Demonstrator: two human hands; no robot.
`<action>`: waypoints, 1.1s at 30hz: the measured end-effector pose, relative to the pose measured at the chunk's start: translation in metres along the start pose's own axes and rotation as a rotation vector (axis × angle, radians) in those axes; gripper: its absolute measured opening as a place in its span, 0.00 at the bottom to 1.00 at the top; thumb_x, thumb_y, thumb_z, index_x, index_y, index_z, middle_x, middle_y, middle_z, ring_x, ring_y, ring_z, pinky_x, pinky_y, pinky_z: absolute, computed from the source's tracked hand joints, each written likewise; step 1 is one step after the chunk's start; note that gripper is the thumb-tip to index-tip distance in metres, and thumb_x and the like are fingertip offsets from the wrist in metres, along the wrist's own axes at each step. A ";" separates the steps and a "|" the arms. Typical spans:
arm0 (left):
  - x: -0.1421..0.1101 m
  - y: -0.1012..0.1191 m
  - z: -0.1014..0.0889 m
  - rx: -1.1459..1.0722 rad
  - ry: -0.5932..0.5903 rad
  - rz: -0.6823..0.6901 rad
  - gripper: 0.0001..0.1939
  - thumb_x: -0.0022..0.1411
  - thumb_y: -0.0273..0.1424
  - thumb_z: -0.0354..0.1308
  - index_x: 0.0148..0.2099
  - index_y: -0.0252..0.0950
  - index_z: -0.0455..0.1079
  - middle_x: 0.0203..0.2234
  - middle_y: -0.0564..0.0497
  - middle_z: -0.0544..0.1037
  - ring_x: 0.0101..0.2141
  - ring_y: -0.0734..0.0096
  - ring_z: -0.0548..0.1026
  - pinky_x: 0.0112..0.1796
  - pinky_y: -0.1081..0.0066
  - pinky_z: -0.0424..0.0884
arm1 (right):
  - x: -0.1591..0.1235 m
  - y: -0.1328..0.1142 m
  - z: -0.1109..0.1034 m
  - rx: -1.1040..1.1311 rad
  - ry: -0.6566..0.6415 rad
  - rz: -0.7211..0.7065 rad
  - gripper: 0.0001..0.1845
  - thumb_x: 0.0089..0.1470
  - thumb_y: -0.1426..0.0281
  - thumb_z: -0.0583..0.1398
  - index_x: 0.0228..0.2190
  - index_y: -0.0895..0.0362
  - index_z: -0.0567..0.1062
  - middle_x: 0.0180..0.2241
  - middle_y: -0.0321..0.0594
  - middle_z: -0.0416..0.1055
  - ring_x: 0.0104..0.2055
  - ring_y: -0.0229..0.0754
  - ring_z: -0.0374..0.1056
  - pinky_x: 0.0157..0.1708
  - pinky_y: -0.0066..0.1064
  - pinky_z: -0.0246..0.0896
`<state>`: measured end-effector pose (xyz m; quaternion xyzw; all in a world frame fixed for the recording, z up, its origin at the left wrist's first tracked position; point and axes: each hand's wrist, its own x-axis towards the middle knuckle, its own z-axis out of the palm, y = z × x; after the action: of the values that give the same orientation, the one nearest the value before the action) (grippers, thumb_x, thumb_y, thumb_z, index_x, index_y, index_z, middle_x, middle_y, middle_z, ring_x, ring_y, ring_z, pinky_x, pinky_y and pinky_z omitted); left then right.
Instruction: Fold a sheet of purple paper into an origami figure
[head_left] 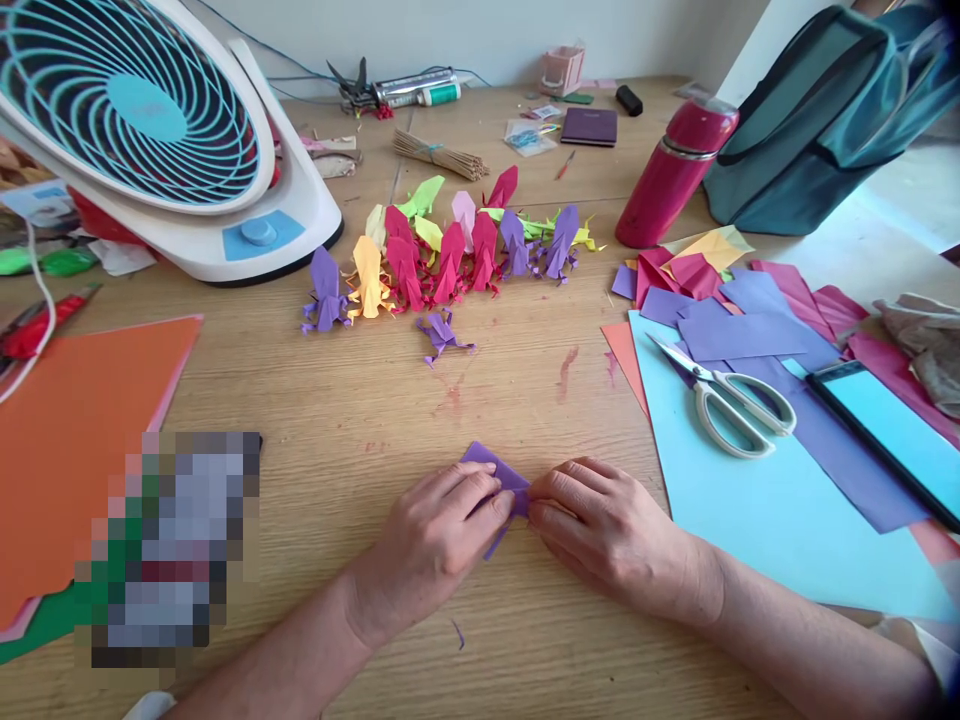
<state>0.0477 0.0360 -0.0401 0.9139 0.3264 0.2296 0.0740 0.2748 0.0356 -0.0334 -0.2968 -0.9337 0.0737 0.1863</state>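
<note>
A small folded piece of purple paper [487, 456] lies at the front middle of the table, between my two hands. My left hand [450, 515] rests over it, fingers bent and pressing it from the left. At its right end, my right hand [604, 515] pinches the paper with fingers closed together. Part of the paper is hidden under my fingers. Beyond my hands stands a small purple folded-paper figure [442, 335] with thin legs. Behind it are rows of similar figures in purple, orange, red, green and pink, such as an orange paper figure [367, 275].
Scissors [724, 390] lie on light blue paper [720, 500] at right, beside purple sheets and a phone [892, 430]. Further back stand a red bottle [671, 180] and a teal bag [810, 120]. At left are a fan [157, 110], orange paper [82, 430] and a blurred-out object [172, 540].
</note>
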 end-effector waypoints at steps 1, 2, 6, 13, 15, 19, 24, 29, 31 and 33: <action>0.001 0.001 0.000 0.003 0.002 -0.008 0.08 0.66 0.24 0.57 0.47 0.33 0.74 0.39 0.48 0.78 0.46 0.63 0.75 0.49 0.64 0.74 | -0.001 -0.001 0.001 0.004 0.002 0.007 0.13 0.63 0.78 0.52 0.30 0.58 0.73 0.33 0.44 0.73 0.32 0.41 0.65 0.33 0.35 0.58; 0.002 0.002 0.001 0.006 0.003 -0.019 0.08 0.66 0.24 0.57 0.46 0.34 0.75 0.38 0.48 0.78 0.45 0.63 0.75 0.48 0.64 0.74 | -0.001 -0.001 0.001 0.012 0.004 0.016 0.13 0.63 0.79 0.52 0.30 0.58 0.73 0.33 0.44 0.73 0.32 0.41 0.65 0.33 0.35 0.59; 0.006 0.004 0.000 -0.012 -0.019 -0.061 0.07 0.67 0.24 0.55 0.42 0.34 0.75 0.36 0.49 0.77 0.40 0.65 0.74 0.43 0.65 0.74 | -0.003 -0.004 0.001 0.089 0.029 0.109 0.11 0.60 0.80 0.54 0.29 0.58 0.72 0.32 0.42 0.73 0.32 0.40 0.64 0.33 0.34 0.60; 0.008 0.003 -0.002 -0.104 -0.047 -0.111 0.11 0.70 0.24 0.50 0.39 0.34 0.74 0.34 0.49 0.76 0.39 0.67 0.72 0.43 0.66 0.71 | -0.005 -0.010 0.001 0.154 0.058 0.212 0.08 0.61 0.78 0.55 0.33 0.57 0.72 0.34 0.42 0.73 0.34 0.41 0.65 0.35 0.34 0.61; 0.008 0.003 -0.002 -0.127 -0.043 -0.129 0.10 0.70 0.24 0.51 0.38 0.34 0.73 0.33 0.49 0.75 0.37 0.67 0.72 0.42 0.66 0.71 | -0.004 -0.012 0.001 0.117 0.045 0.229 0.04 0.61 0.75 0.57 0.35 0.57 0.72 0.35 0.43 0.73 0.35 0.42 0.66 0.35 0.36 0.60; 0.009 0.000 -0.002 -0.186 -0.031 -0.144 0.09 0.69 0.25 0.52 0.39 0.35 0.74 0.32 0.49 0.74 0.36 0.68 0.70 0.39 0.67 0.70 | 0.001 -0.015 0.004 0.038 0.027 0.244 0.04 0.61 0.72 0.58 0.37 0.56 0.73 0.34 0.44 0.72 0.34 0.44 0.65 0.34 0.37 0.59; 0.010 -0.003 -0.001 -0.246 -0.028 -0.165 0.07 0.68 0.27 0.55 0.39 0.37 0.75 0.34 0.49 0.74 0.36 0.68 0.70 0.38 0.68 0.69 | 0.004 -0.015 0.007 0.038 0.045 0.229 0.09 0.60 0.78 0.55 0.34 0.56 0.74 0.32 0.43 0.71 0.33 0.43 0.63 0.33 0.37 0.58; 0.011 -0.004 -0.001 -0.241 -0.034 -0.152 0.09 0.69 0.25 0.53 0.38 0.36 0.73 0.33 0.49 0.73 0.36 0.68 0.69 0.38 0.68 0.70 | 0.002 -0.016 0.008 0.111 0.061 0.256 0.10 0.60 0.79 0.55 0.31 0.56 0.73 0.31 0.42 0.70 0.32 0.42 0.62 0.33 0.36 0.56; 0.010 -0.003 -0.002 -0.233 -0.037 -0.155 0.09 0.70 0.25 0.52 0.38 0.35 0.73 0.32 0.49 0.73 0.36 0.68 0.69 0.39 0.68 0.70 | 0.001 -0.015 0.008 0.165 0.073 0.287 0.09 0.61 0.78 0.55 0.32 0.56 0.73 0.31 0.42 0.70 0.32 0.42 0.62 0.34 0.37 0.55; 0.010 -0.003 -0.003 -0.230 -0.042 -0.164 0.09 0.70 0.24 0.51 0.39 0.35 0.73 0.33 0.49 0.73 0.36 0.68 0.69 0.40 0.68 0.70 | 0.001 -0.015 0.008 0.216 0.079 0.325 0.08 0.60 0.78 0.56 0.32 0.56 0.73 0.31 0.41 0.69 0.33 0.42 0.62 0.34 0.37 0.55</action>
<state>0.0515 0.0447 -0.0347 0.8742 0.3699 0.2396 0.2036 0.2630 0.0243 -0.0364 -0.4247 -0.8521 0.1908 0.2390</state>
